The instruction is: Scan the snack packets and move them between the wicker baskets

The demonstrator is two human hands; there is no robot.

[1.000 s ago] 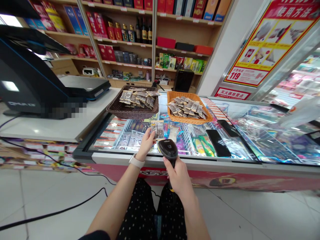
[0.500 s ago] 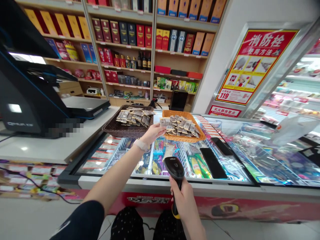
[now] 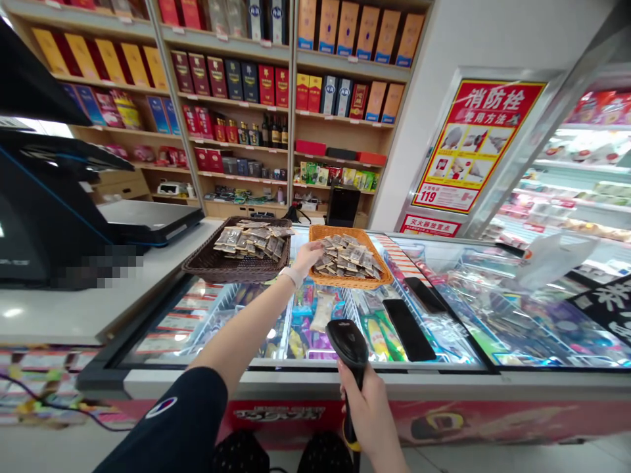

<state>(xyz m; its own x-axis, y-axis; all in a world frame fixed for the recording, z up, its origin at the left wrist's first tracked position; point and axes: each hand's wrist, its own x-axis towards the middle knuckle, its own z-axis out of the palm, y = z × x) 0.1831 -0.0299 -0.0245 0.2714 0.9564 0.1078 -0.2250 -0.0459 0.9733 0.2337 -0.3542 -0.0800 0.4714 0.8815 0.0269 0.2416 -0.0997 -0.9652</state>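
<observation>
My left hand reaches over the left rim of an orange wicker basket. Its bent fingers are closed at the edge of a heap of small flat packets, seemingly on one packet; the fingertips are partly hidden. In front of the freezer's edge, my right hand is wrapped round the handle of a black barcode scanner, its head tilted up and forward. Left of my left hand stands a dark brown wicker basket holding more such packets.
Both baskets stand on a glass-topped chest freezer. Two black phones lie to their right. A weighing scale is on the white counter at left. Shelves of boxed bottles line the back; a plastic bag lies at right.
The camera view has shifted a little. My left hand stays at the orange basket's left side, its fingers slightly more bent. The scanner stays in my right hand.
</observation>
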